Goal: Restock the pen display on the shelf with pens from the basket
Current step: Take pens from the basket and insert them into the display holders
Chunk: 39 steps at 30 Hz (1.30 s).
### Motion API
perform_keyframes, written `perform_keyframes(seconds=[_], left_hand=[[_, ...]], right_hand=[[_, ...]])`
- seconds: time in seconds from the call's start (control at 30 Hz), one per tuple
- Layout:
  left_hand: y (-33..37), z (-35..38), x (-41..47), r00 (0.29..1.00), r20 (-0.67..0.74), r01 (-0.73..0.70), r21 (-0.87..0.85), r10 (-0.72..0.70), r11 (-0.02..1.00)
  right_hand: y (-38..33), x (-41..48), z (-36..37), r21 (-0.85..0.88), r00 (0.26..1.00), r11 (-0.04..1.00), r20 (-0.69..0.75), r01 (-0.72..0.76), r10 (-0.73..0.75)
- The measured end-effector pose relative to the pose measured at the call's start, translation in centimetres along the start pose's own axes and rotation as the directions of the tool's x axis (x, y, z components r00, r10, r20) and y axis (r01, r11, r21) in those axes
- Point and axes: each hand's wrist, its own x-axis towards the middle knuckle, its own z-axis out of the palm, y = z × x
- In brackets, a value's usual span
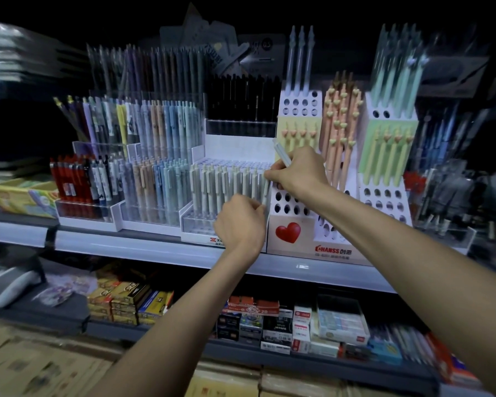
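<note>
A white tiered pen display (235,151) stands on the shelf, its front row filled with pale grey-green pens (212,184). My right hand (297,170) grips a pale pen (281,153) that sticks up from my fist, and its fingertips touch the rightmost pen of the row. My left hand (241,222) is curled at the display's right front, its fingers against the lower part of the rightmost pens. The basket is not in view.
A white heart-printed stand (291,233) with holes and peach and green pens adjoins the display on the right. Clear racks of pastel pens (155,190) and red pens (69,181) stand to the left. Boxed stationery (269,325) fills the lower shelf, cardboard cartons below.
</note>
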Motion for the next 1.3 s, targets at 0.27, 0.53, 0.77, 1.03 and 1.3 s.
perform_keyframes(seconds=[0.27,0.53,0.77,1.03,1.3], left_hand=[[-0.1,0.2,0.1,1.0,-0.012,0.014,0.011,-0.014,1.0],[-0.7,0.0,-0.4,0.999,0.036,-0.02,0.088,0.017,0.996],[-0.9,-1.0,-0.5,0.992,0.122,-0.031,0.081,0.021,0.996],[-1.0,-4.7,-1.0,0.982,0.186,-0.051,0.046,0.041,0.998],[-2.6,-7.7,-1.7,0.943,0.313,0.02,-0.382,0.109,0.924]], right_hand=[[-0.4,-0.3,0.6,-0.015,1.0,0.999,-0.002,0.031,-0.031],[-0.4,-0.6,1.1,-0.044,1.0,0.999,-0.002,0.016,-0.016],[-0.8,-1.3,1.4,-0.018,0.999,0.999,-0.017,-0.036,0.035],[-2.2,-2.8,-0.3,-0.01,0.992,0.992,0.007,-0.128,0.128],[-3.8,-5.8,-1.5,0.276,0.94,0.916,0.265,-0.29,0.217]])
